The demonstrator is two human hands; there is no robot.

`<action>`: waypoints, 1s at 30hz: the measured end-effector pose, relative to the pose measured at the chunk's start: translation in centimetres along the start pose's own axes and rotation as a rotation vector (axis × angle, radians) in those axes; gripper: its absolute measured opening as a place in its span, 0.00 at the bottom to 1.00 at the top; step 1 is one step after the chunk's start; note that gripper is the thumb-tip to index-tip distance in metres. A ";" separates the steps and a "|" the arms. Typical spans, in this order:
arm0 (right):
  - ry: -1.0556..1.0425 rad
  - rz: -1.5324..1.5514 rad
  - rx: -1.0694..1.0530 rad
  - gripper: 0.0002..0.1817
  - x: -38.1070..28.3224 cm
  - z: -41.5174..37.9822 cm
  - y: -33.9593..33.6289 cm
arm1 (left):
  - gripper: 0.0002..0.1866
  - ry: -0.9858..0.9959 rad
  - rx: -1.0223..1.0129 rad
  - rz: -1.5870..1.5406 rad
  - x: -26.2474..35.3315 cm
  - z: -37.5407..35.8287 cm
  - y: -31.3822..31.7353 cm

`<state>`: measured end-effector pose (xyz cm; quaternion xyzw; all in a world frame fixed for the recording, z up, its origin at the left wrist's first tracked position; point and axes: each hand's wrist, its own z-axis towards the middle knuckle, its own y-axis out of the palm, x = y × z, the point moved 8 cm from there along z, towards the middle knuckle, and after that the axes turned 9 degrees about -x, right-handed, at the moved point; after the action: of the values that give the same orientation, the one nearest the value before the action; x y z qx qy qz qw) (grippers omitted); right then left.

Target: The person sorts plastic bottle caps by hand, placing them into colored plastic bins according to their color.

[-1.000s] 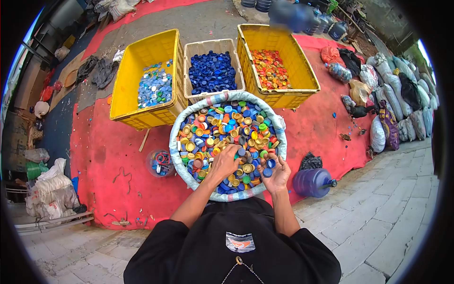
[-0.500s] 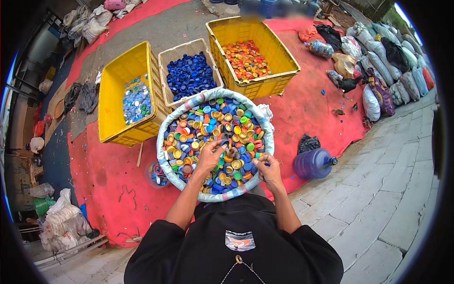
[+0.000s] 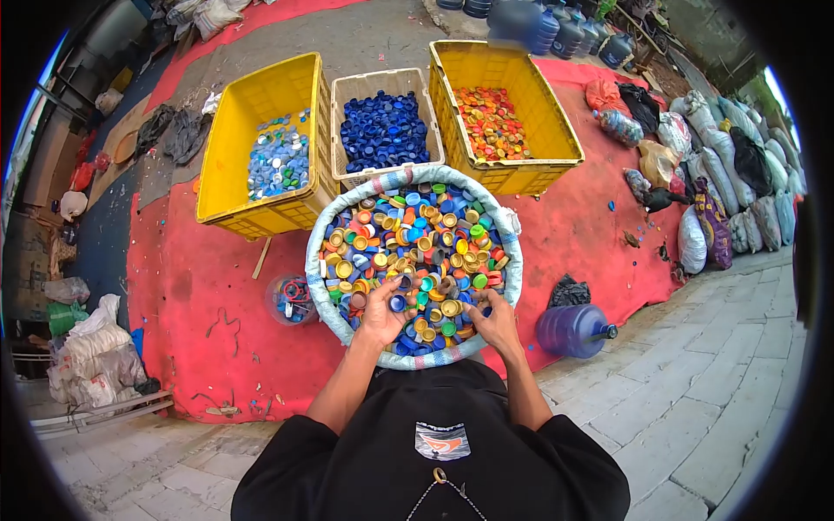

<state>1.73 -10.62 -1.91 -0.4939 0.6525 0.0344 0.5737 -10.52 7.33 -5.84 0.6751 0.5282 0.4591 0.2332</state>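
Observation:
In front of my lap sits a round basket [image 3: 512, 260] with a pale cloth-wrapped rim, full of mixed plastic bottle caps [image 3: 417, 234] in blue, gold, orange, green and white. Over the near part of the pile, my left hand [image 3: 384, 317] is closed on a dark blue bottle cap [image 3: 398, 303] at its fingertips. My right hand [image 3: 495, 325] is at the near right of the basket, over the caps, thumb and fingers bent together. Something dark shows between them, too small to make out.
Beyond the basket stand a yellow crate [image 3: 217, 148] of light blue and white caps, a whitish crate [image 3: 337, 95] of dark blue caps and another yellow crate [image 3: 556, 130] of orange-red caps. A water jug [image 3: 569, 332] lies at right, a clear container [image 3: 293, 300] at left. Filled sacks [image 3: 708, 148] line the far right.
My left hand has drawn back toward me, from mid-pile to the near part of the basket. My right hand stays close to the near right rim. The view has shifted slightly.

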 end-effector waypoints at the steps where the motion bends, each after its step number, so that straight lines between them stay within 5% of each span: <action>1: 0.019 0.072 0.005 0.19 0.1 0.3 -0.1 | 0.16 -0.002 -0.034 -0.008 -0.1 0.1 -0.3; 7: 0.231 1.085 -0.154 0.10 0.1 0.9 2.3 | 0.20 0.019 -0.017 -0.032 0.7 -1.4 0.5; 12: 0.411 1.761 -0.168 0.18 -1.1 0.7 5.2 | 0.22 -0.022 0.098 -0.111 1.1 -2.2 -0.1; 22: 0.367 1.822 -0.305 0.40 -6.3 2.9 8.5 | 0.20 0.157 0.072 -0.238 4.0 -1.0 -0.9; 25: 0.328 1.766 -0.329 0.42 -7.6 6.2 9.4 | 0.21 0.165 0.073 -0.283 6.4 0.7 -0.9; 28: 0.339 1.692 -0.225 0.33 -9.9 11.6 9.5 | 0.23 0.237 0.080 -0.346 10.4 4.1 -0.7; 30: 0.218 1.694 -0.201 0.36 -11.6 17.5 9.0 | 0.28 0.254 -0.109 -0.425 14.4 8.6 0.0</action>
<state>6.42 11.71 -3.49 0.1109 0.8465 0.4610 0.2422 -2.80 22.12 -4.54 0.4720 0.6578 0.5090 0.2923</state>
